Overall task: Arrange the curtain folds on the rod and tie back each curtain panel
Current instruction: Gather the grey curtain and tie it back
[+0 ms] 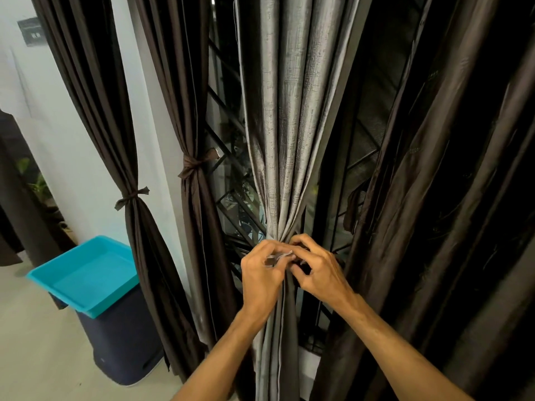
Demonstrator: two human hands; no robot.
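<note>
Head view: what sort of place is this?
Probably a room in a home, at a window: floor-length brown curtains knotted back, a metal window grille behind them, and a teal plastic tray on a dark bin. The left hand and right hand tie a grey curtain.

turquoise tray (86, 273) rests atop dark bin (124, 342).

grey curtain (285, 117): slubbed sheeny cloth | brown curtains (191, 111): smooth satin | tray (84, 273): glossy plastic

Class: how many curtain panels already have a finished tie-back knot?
2: the first brown panel against the white wall, the second brown panel just right of it. The grey panel is unfinished; others may be hidden.
</note>
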